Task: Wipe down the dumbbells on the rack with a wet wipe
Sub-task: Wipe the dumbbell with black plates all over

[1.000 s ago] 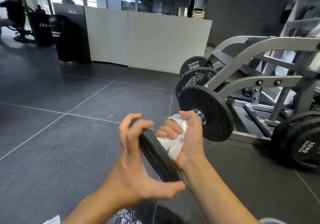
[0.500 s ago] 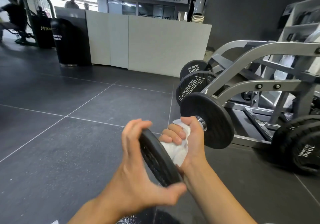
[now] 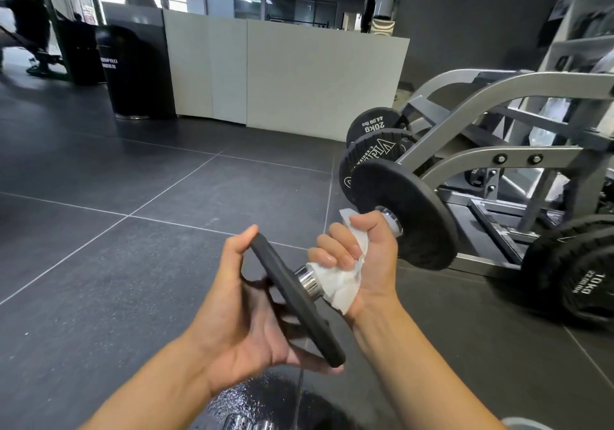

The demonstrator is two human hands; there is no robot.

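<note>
I hold a black-plated dumbbell (image 3: 408, 210) in the air above the dark floor. My left hand (image 3: 246, 326) clasps the rim of its near plate (image 3: 292, 293), fingers over the top edge and thumb under the bottom. My right hand (image 3: 362, 250) is wrapped around the chrome handle with a crumpled white wet wipe (image 3: 339, 283) pressed between palm and bar. A short stretch of bare chrome (image 3: 307, 280) shows beside the near plate. The far plate stands past my right fist.
A grey steel rack (image 3: 498, 97) stands at the right with 20 kg plates (image 3: 372, 125) behind the dumbbell and 10 kg plates (image 3: 578, 276) at its foot. More dumbbells (image 3: 252, 406) lie below my arms. A white partition (image 3: 299, 77) and black bin (image 3: 129, 70) stand beyond; people move far left.
My right hand and the wipe have slid along the handle away from the near plate, baring chrome beside it. The left hand keeps its hold on the near plate.
</note>
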